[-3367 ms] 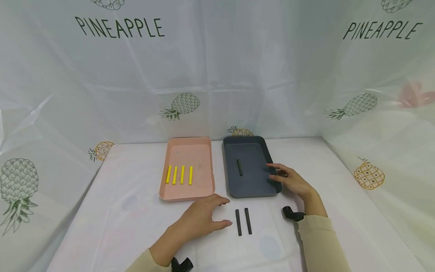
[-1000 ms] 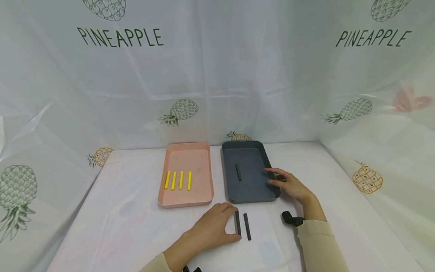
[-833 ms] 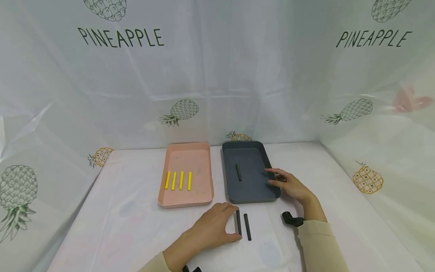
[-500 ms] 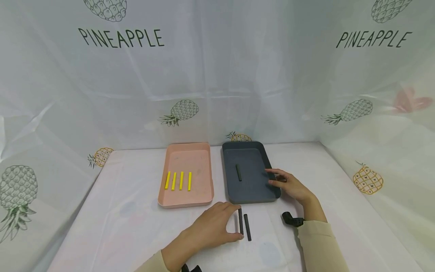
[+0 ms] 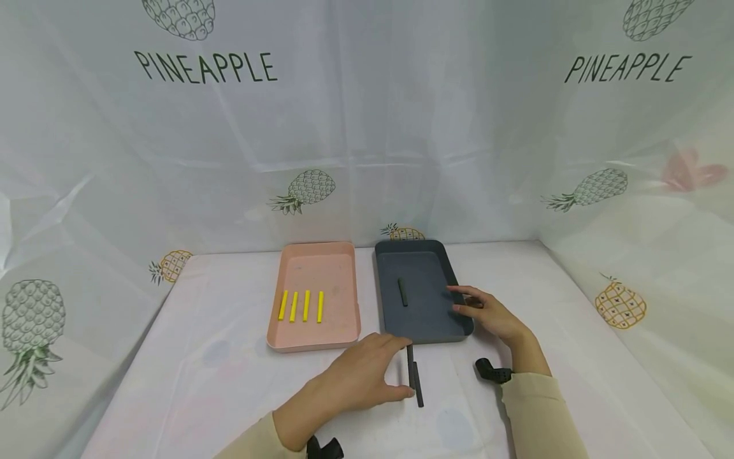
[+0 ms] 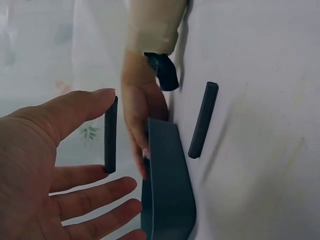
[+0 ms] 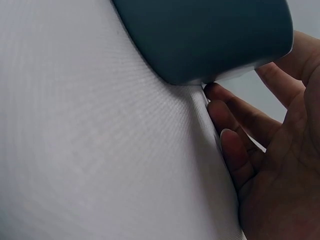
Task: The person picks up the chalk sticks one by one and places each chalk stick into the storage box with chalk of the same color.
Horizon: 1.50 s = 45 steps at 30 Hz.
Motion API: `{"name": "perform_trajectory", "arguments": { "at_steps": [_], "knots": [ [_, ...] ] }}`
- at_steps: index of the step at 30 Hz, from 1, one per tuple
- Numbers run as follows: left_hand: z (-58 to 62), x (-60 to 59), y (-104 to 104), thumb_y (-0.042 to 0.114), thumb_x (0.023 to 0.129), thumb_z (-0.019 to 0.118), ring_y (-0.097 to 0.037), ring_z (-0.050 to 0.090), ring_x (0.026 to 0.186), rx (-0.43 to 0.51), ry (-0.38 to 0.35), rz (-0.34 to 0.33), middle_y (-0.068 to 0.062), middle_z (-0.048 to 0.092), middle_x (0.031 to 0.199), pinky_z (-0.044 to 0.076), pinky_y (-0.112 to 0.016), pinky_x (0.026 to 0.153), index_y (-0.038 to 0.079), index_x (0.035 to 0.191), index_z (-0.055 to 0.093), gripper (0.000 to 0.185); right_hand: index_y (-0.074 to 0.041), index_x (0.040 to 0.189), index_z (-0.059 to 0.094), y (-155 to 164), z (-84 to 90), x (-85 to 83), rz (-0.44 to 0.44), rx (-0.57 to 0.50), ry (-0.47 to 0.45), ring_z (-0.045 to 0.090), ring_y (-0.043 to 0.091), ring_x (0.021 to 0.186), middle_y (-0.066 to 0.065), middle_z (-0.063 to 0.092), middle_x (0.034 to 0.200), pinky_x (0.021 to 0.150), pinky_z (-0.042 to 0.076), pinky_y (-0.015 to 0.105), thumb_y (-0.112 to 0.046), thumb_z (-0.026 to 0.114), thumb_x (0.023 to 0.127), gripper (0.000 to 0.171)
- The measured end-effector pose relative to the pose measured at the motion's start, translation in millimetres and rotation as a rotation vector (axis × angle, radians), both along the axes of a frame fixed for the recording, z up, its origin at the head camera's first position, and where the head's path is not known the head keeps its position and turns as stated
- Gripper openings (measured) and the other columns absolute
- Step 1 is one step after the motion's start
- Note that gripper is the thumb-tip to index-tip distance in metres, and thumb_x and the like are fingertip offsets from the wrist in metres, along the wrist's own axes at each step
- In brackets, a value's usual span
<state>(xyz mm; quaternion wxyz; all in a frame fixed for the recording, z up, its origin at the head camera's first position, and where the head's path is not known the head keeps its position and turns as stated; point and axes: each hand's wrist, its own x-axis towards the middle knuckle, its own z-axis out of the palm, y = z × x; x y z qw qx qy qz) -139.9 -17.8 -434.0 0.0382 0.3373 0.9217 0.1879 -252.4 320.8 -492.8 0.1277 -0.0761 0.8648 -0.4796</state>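
Note:
My left hand (image 5: 364, 373) pinches a thin black stick (image 6: 110, 135) by its two ends, between thumb and index finger; the other fingers stay spread. The stick is raised off the table in the left wrist view. A second black stick (image 5: 419, 390) lies on the cloth just beside it. Ahead is a dark grey tray (image 5: 424, 326) with one black stick (image 5: 403, 292) inside. My right hand (image 5: 494, 313) grips that tray's right wall, thumb and index finger over the rim and the other fingers curled outside, as the right wrist view (image 7: 200, 45) partly shows.
Left of the dark tray stands a pink tray (image 5: 321, 268) holding several yellow sticks (image 5: 306, 306) in a row. A white cloth (image 5: 218, 382) covers the table. Behind and at the sides hangs a pineapple-print sheet (image 5: 401, 127).
My left hand has come right from beside the pink tray, taken hold of the left black stick, and lifted it toward the dark tray. The right hand keeps its place.

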Motion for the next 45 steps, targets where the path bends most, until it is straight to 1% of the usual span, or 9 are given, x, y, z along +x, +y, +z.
{"name": "perform_trajectory", "arguments": {
  "at_steps": [7,14,28,34,39,45],
  "knots": [
    [8.3,-4.7,1,0.06,0.089,0.075,-0.021,0.06,0.133,0.005,0.005,-0.018,0.0,0.062,0.145,0.053,-0.038,0.109,0.017,0.148,0.055,0.076,-0.028,0.151,0.054,1,-0.6,-1.0,0.002,-0.001,-0.001,0.049,0.035,0.133,0.014,0.051,0.15,0.105,0.043,0.051,-0.039,0.072,0.098,0.058],
    [14.0,-11.8,5,0.059,0.089,0.076,-0.02,0.061,0.132,0.01,-0.002,-0.008,0.0,0.062,0.145,0.055,-0.039,0.106,0.019,0.149,0.054,0.075,-0.03,0.152,0.053,1,-2.3,-1.9,0.003,0.001,-0.007,0.049,0.034,0.132,0.014,0.051,0.149,0.104,0.043,0.05,-0.04,0.071,0.098,0.058],
    [18.6,-33.4,13,0.059,0.09,0.073,-0.024,0.057,0.138,0.008,0.008,0.054,-0.002,0.059,0.15,0.052,-0.044,0.11,0.02,0.152,0.052,0.077,-0.03,0.152,0.053,1,-2.5,-1.7,0.003,0.001,0.001,0.049,0.034,0.134,0.013,0.05,0.152,0.105,0.043,0.051,-0.04,0.071,0.098,0.057],
    [18.2,-44.0,15,0.058,0.089,0.075,-0.025,0.058,0.136,0.024,0.017,0.06,-0.003,0.06,0.148,0.052,-0.043,0.11,0.018,0.152,0.052,0.077,-0.03,0.152,0.053,2,-2.9,-1.7,0.005,-0.01,-0.004,0.048,0.034,0.134,0.013,0.05,0.152,0.105,0.043,0.05,-0.04,0.071,0.098,0.058],
    [17.4,-50.8,17,0.057,0.09,0.075,-0.026,0.058,0.136,0.031,0.024,0.055,-0.004,0.06,0.148,0.052,-0.044,0.11,0.017,0.151,0.052,0.077,-0.03,0.151,0.053,2,-3.4,-2.2,-0.002,-0.009,-0.013,0.048,0.034,0.134,0.013,0.05,0.152,0.105,0.043,0.05,-0.04,0.071,0.098,0.057],
    [16.6,-58.2,19,0.057,0.089,0.076,-0.025,0.06,0.133,0.018,0.031,0.065,-0.002,0.062,0.145,0.054,-0.044,0.106,0.017,0.151,0.053,0.078,-0.03,0.151,0.054,1,-4.1,-2.0,-0.002,0.01,-0.012,0.048,0.034,0.135,0.013,0.05,0.152,0.105,0.043,0.049,-0.042,0.071,0.098,0.057]
  ]
}}
